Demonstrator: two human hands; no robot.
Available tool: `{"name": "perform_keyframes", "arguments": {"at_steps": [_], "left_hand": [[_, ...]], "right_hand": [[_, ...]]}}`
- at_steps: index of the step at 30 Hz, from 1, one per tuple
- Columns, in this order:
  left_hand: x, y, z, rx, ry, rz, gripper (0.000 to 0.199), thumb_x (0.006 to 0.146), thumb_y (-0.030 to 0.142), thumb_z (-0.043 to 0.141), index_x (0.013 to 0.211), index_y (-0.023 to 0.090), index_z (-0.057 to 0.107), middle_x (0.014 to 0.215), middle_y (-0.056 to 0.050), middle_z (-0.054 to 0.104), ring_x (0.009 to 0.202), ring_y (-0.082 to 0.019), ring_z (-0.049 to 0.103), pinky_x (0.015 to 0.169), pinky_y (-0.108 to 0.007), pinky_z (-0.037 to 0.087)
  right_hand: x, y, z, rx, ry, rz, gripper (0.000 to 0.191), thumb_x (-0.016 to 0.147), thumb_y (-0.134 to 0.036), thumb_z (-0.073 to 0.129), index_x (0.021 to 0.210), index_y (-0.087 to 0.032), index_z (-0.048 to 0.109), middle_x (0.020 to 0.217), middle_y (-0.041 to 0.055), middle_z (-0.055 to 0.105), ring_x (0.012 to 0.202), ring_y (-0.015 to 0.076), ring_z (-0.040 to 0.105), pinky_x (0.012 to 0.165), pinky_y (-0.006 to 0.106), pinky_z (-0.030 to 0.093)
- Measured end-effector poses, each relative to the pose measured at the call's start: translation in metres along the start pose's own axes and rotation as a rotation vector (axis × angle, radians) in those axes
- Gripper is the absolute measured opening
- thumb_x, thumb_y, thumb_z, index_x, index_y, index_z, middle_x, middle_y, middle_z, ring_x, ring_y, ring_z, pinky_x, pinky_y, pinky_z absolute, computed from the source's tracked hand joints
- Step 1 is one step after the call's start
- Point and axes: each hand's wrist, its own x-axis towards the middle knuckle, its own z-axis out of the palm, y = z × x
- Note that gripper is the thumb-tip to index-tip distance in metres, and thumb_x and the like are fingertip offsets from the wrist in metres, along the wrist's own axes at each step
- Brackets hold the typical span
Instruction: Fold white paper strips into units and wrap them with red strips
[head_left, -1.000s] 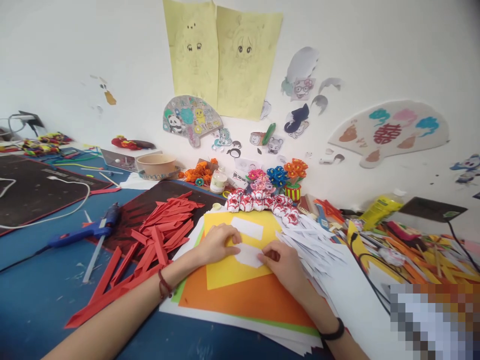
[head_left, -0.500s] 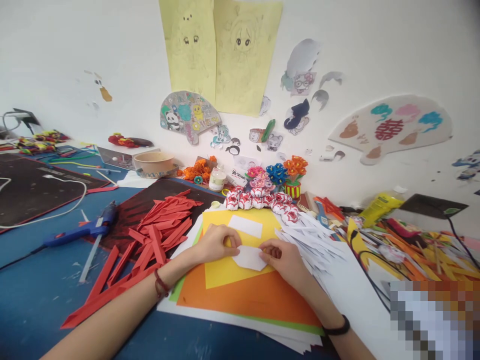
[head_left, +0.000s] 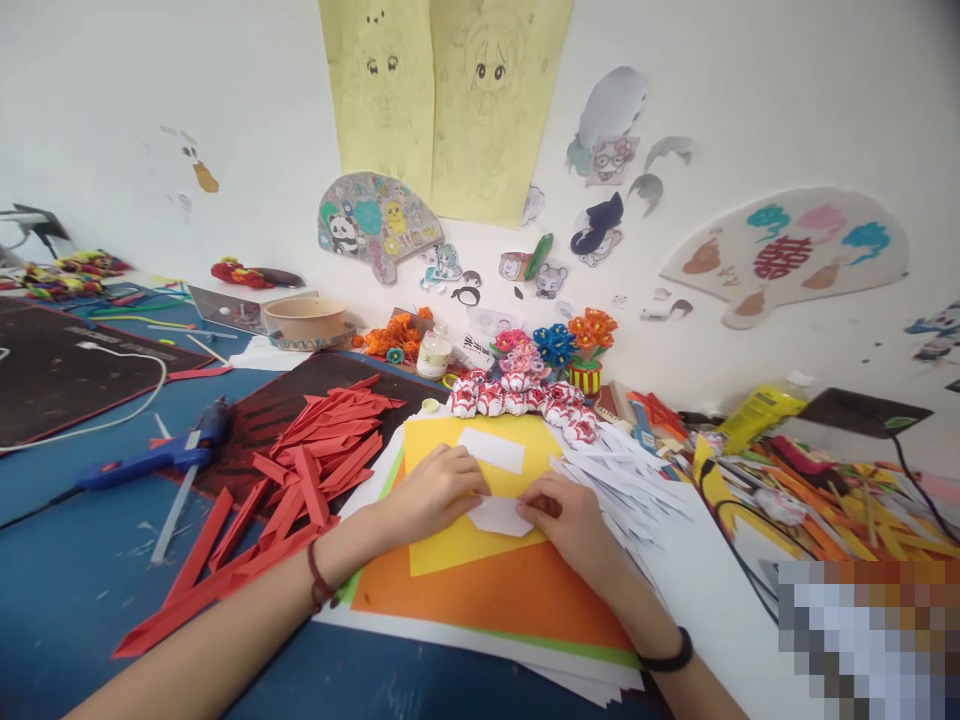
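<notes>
Between my hands is a small white paper piece (head_left: 498, 517) with slanted lower corners, lying over the yellow sheet (head_left: 435, 555). My left hand (head_left: 442, 487) is closed on its left end, fingertips at the upper corner. At the right end my right hand (head_left: 566, 515) pinches the paper between thumb and fingers. Just beyond, a white paper rectangle (head_left: 492, 451) lies flat on the yellow sheet. Under that is an orange sheet (head_left: 487, 597), on a stack of green and white sheets.
Folded red paper strips (head_left: 330, 450) pile up on the left, with a blue glue gun (head_left: 157, 455) beyond them. White folded strips (head_left: 619, 490) lie on the right. Red-and-white paper pieces (head_left: 517, 398) and a flower pot (head_left: 585, 378) stand behind.
The upper part of the white piece has folded down, so it looks narrower. My left fingers have curled over its upper left corner; my right hand has hardly moved.
</notes>
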Motion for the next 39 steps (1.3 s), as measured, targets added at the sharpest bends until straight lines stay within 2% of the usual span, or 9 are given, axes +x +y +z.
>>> {"name": "perform_keyframes", "arguments": {"at_steps": [5, 10, 16, 20, 26, 35, 39], "left_hand": [[-0.001, 0.001, 0.001, 0.095, 0.027, 0.035, 0.028, 0.098, 0.028, 0.042, 0.091, 0.019, 0.068, 0.079, -0.005, 0.062, 0.082, -0.017, 0.051, 0.074, -0.032, 0.03], [-0.002, 0.002, 0.001, 0.13, 0.0, 0.047, 0.029, 0.098, 0.024, 0.039, 0.095, 0.018, 0.067, 0.079, -0.005, 0.06, 0.081, -0.017, 0.049, 0.073, -0.032, 0.032], [-0.005, 0.006, 0.0, 0.199, -0.005, 0.104, 0.028, 0.098, 0.02, 0.037, 0.102, 0.018, 0.065, 0.082, -0.007, 0.06, 0.083, -0.019, 0.048, 0.073, -0.031, 0.036], [-0.007, 0.004, 0.002, 0.204, 0.025, 0.154, 0.028, 0.098, 0.019, 0.037, 0.11, 0.02, 0.063, 0.09, -0.008, 0.062, 0.088, -0.019, 0.05, 0.075, -0.032, 0.038], [-0.006, 0.005, 0.005, 0.322, -0.012, 0.224, 0.025, 0.099, 0.021, 0.037, 0.099, 0.016, 0.062, 0.075, -0.006, 0.058, 0.078, -0.019, 0.047, 0.069, -0.032, 0.036], [-0.006, 0.009, 0.004, 0.421, -0.03, 0.317, 0.023, 0.099, 0.015, 0.036, 0.09, 0.014, 0.057, 0.076, -0.006, 0.056, 0.076, -0.019, 0.047, 0.067, -0.032, 0.036], [-0.006, 0.01, 0.004, 0.436, -0.031, 0.324, 0.023, 0.098, 0.015, 0.037, 0.086, 0.014, 0.056, 0.075, -0.006, 0.055, 0.074, -0.019, 0.047, 0.066, -0.032, 0.036]], "right_hand": [[-0.001, -0.001, 0.002, -0.013, 0.039, 0.005, 0.006, 0.077, -0.019, 0.066, 0.074, -0.022, 0.071, 0.069, 0.0027, 0.066, 0.061, 0.0176, 0.057, 0.058, 0.03, 0.043], [-0.001, -0.001, 0.002, -0.047, 0.039, -0.026, 0.008, 0.078, -0.018, 0.066, 0.072, -0.021, 0.07, 0.071, 0.0028, 0.068, 0.064, 0.0185, 0.059, 0.06, 0.03, 0.046], [-0.007, -0.002, -0.001, -0.182, 0.006, -0.199, 0.015, 0.09, -0.02, 0.055, 0.085, -0.02, 0.069, 0.08, 0.0048, 0.066, 0.073, 0.019, 0.062, 0.067, 0.03, 0.048], [-0.011, 0.002, 0.0, -0.294, 0.011, -0.306, 0.022, 0.095, -0.021, 0.048, 0.086, -0.019, 0.069, 0.077, 0.005, 0.063, 0.072, 0.0179, 0.059, 0.067, 0.03, 0.046], [-0.012, 0.004, 0.001, -0.461, -0.016, -0.463, 0.03, 0.098, -0.015, 0.04, 0.087, -0.016, 0.068, 0.072, 0.0056, 0.06, 0.068, 0.0174, 0.054, 0.062, 0.029, 0.041], [-0.01, -0.005, 0.001, -0.669, 0.043, -0.685, 0.033, 0.096, -0.006, 0.038, 0.078, -0.012, 0.066, 0.064, 0.0052, 0.055, 0.062, 0.0181, 0.048, 0.056, 0.03, 0.032], [-0.01, -0.007, 0.004, -0.706, 0.063, -0.724, 0.033, 0.094, -0.004, 0.04, 0.074, -0.013, 0.064, 0.062, 0.005, 0.055, 0.062, 0.0183, 0.046, 0.056, 0.031, 0.03]]}}
